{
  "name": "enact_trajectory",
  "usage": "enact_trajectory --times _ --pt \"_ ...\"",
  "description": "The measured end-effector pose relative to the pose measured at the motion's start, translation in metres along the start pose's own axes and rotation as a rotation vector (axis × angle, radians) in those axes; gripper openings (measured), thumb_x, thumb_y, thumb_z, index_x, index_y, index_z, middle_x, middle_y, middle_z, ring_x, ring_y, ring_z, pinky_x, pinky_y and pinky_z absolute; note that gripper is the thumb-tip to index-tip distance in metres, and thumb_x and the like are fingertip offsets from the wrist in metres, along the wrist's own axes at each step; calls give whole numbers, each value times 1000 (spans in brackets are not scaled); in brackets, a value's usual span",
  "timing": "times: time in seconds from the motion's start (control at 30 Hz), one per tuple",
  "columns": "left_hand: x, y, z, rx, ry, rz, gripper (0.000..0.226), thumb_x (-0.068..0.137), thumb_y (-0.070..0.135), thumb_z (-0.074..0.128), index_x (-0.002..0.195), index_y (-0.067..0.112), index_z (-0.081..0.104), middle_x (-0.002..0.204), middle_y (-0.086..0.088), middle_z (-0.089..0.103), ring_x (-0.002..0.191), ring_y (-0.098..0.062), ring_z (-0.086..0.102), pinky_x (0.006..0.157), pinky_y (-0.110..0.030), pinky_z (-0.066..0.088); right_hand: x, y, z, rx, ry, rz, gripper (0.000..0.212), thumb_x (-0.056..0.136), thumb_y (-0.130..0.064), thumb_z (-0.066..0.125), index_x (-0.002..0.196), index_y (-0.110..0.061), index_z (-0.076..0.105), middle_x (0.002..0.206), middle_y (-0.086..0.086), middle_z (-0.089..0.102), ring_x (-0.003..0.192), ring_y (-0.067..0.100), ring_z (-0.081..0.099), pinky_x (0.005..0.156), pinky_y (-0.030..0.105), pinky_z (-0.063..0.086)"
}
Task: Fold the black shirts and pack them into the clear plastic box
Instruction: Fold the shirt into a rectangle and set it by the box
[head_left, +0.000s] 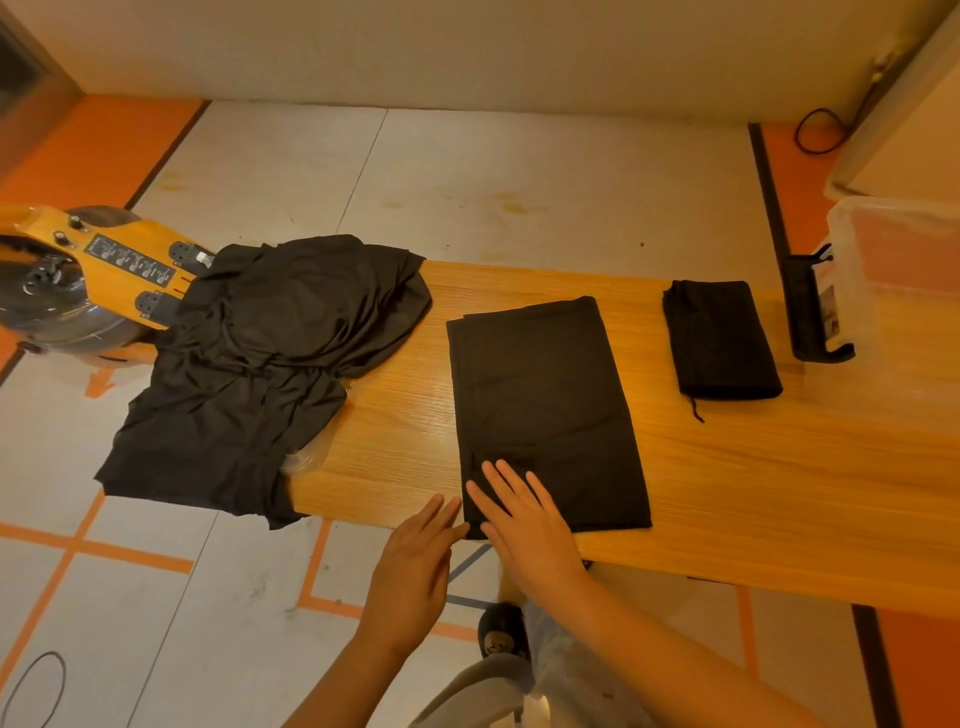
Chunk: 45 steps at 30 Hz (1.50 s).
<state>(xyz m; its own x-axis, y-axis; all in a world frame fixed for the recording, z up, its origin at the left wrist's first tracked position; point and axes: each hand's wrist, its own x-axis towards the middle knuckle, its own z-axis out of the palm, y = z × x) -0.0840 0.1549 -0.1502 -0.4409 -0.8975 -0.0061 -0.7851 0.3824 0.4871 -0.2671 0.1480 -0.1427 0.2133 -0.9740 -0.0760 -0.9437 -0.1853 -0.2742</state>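
Fingers (511, 488) flat on half-folded shirt (545, 405) | shirt heap (270, 338) left | box (893, 270) right

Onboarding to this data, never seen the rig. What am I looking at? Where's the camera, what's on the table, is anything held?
No robot: one camera on a person's head looks down at their bare hands. The right hand lies flat on a half-folded shirt in the middle of the table; the left hand, fingers straight, is at its near corner. Neither grips anything. Left of it a pile of unfolded black shirts hangs over the table edge. Right of it lies a folded shirt, then the clear box. The orange device far left I cannot identify.
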Motion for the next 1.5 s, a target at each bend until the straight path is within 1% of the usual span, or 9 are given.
enact_trajectory --times 0.27,0.4,0.63,0.73,0.8,0.87,1.07,1.23,1.5 --pt "-3 2 -3 43 -29 -32 41 96 37 33 120 32 65 137 7 57 131 -15 46 103 -34 36 1 9 9 -111 -14 -75 69 64 -47 84 126 -25 63 135 2 58 126 20 53 101 40 42" --pt "7 6 -5 2 5 -70 56 100 54 16 110 33 67 128 7 62 120 -16 57 99 -29 40 4 17 5 -108 2 -143 61 61 -41 88 117 -27 69 128 -3 64 122 19 57 101 38 43" --pt "33 12 -12 -59 45 -111 36 94 42 34 98 27 67 100 10 65 92 -4 54 83 -14 41 -5 31 -1 -84 -64 -234 55 65 -41 85 117 -33 68 133 -5 60 129 17 51 106 39 40" --pt "62 12 -20 -96 86 -133 36 94 39 35 99 24 67 93 9 65 86 -4 55 79 -20 46 -9 34 4 -70 -76 -266 56 82 -54 63 133 -34 53 144 -6 49 136 14 42 116 39 26" --pt "95 12 -30 -134 84 -155 31 96 36 38 105 22 64 97 8 63 90 -7 57 81 -25 47 -7 35 -2 -61 -75 -240 58 90 -57 41 142 -31 40 150 -6 40 140 13 34 118 38 22" --pt "137 11 -39 -143 71 -167 24 99 27 47 116 20 61 107 4 62 100 -10 57 86 -25 45 -3 42 -10 -46 -64 -187 60 92 -56 35 145 -29 35 153 -5 36 141 14 30 117 39 20" --pt "257 9 -54 -134 -24 -307 36 99 21 51 132 8 54 126 -9 60 116 -24 56 93 -34 47 10 82 -24 -22 -95 116 65 102 -40 -3 139 -20 46 146 2 46 140 18 25 113 37 8" --pt "296 22 -51 -109 6 -595 36 94 29 61 119 4 55 114 -13 62 104 -30 59 76 -35 45 -4 109 -22 -20 -119 164 62 103 -40 0 142 -18 42 148 2 43 144 17 13 113 36 11" --pt "305 21 -43 -154 81 -577 16 92 23 64 98 9 63 93 -3 63 85 -21 59 69 -32 44 -10 110 -26 28 -106 211 59 102 -44 1 148 -17 27 151 3 39 142 19 24 113 36 11"
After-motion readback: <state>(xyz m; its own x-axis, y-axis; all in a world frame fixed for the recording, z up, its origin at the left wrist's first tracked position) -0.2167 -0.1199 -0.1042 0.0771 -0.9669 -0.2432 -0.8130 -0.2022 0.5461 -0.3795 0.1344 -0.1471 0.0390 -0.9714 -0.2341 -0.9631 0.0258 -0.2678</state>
